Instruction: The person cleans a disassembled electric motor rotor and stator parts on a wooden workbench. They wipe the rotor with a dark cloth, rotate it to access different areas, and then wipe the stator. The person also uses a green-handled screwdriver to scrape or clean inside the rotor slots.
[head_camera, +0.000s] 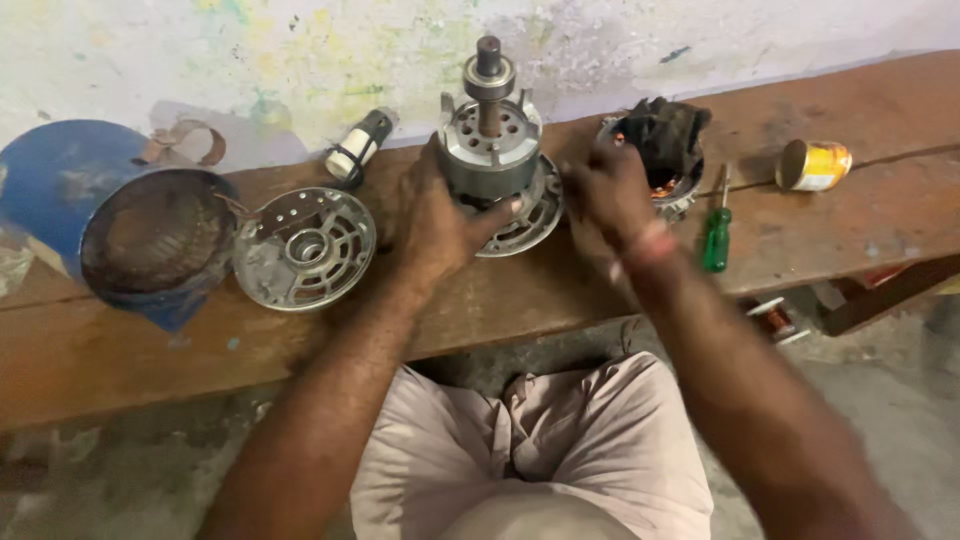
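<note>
The left hand (435, 225) has its grip closed around the grey motor rotor (490, 140), which stands upright on a round end plate (525, 215) at the counter's (150, 350) middle. The right hand (610, 195) touches the plate's right edge, blurred, so its grip cannot be told; a green screwdriver (716, 232) lies just right

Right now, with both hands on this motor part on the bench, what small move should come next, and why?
Probably keep the left hand clamped around the rotor assembly and let the right hand work at its lower right edge. The assembly stands upright on a round end plate, shaft up, so a firm hold should stop it tipping.
</note>
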